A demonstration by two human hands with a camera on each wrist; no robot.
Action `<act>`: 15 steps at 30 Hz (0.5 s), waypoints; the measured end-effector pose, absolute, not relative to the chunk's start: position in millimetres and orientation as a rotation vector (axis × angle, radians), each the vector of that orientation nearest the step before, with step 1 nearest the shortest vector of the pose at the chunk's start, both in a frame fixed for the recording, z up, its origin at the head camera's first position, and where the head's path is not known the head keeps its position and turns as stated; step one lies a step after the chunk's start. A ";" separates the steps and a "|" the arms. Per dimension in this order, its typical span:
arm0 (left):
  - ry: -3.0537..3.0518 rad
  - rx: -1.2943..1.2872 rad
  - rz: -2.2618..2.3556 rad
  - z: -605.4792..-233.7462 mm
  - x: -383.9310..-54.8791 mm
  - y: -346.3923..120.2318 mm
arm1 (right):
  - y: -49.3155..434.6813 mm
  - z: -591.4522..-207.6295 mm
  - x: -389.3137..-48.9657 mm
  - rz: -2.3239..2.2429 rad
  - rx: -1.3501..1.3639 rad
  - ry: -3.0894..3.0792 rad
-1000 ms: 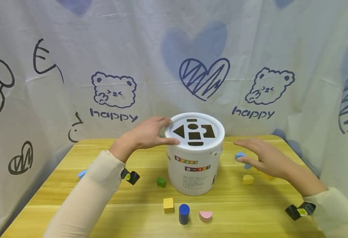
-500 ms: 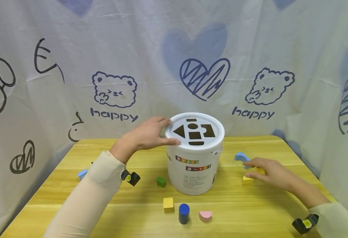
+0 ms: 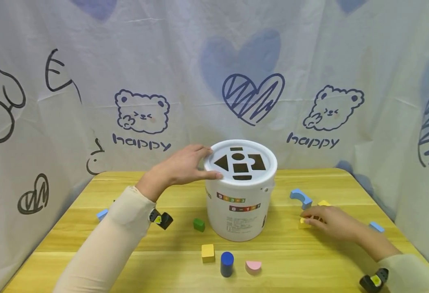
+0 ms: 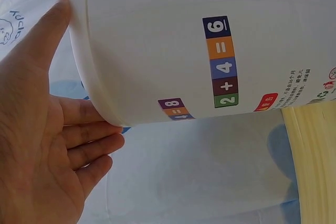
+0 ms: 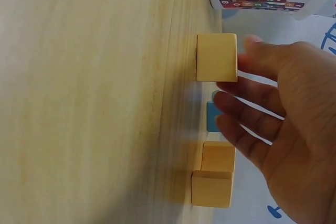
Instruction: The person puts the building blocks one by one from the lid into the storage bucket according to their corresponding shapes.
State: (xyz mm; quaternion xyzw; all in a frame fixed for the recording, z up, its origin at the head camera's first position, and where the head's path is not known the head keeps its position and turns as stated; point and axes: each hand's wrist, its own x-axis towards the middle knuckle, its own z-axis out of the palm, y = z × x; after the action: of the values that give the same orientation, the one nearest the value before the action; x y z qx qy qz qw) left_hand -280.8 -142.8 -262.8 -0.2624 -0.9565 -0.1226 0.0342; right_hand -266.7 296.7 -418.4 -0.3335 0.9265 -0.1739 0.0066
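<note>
My left hand rests on the rim of a white bucket. Its thumb lies over the near edge of the lid, with the fingers spread along the far side of the rim. Dark cut-outs of several shapes mark the lid. To the right of the bucket, my right hand reaches down to a small yellow block. In the right wrist view the thumb tip sits just above the block's top edge, and the index fingertip is partly hidden behind the block. The other fingers are loosely bent.
Beyond the right hand lie a blue arch block and another yellow block. A blue block lies further right. In front are a yellow cube, a blue cylinder and a pink half-round. A green block is beside the bucket.
My right hand has come down from above the table to the yellow block, its fingers drawing in around it. The left hand stays on the bucket's rim.
</note>
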 end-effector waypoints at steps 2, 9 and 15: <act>-2.940 -0.808 -0.380 -262.8 -280.6 -142.5 | 297.2 -419.3 -267.2 -0.556 -1.061 2.870; -2.934 -0.805 -0.365 -262.8 -280.0 -141.5 | 298.1 -419.6 -264.5 -0.609 -1.125 2.827; -2.929 -0.813 -0.360 -262.9 -279.4 -141.5 | 296.3 -420.4 -261.9 -0.643 -1.073 2.762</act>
State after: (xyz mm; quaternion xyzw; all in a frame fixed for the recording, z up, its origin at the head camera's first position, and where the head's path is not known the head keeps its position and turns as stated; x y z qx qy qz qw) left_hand -279.4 -141.5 -262.9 -0.2655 -0.9561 -0.1174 0.0400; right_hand -261.9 296.3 -420.4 -0.3532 0.9097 -0.2116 0.0547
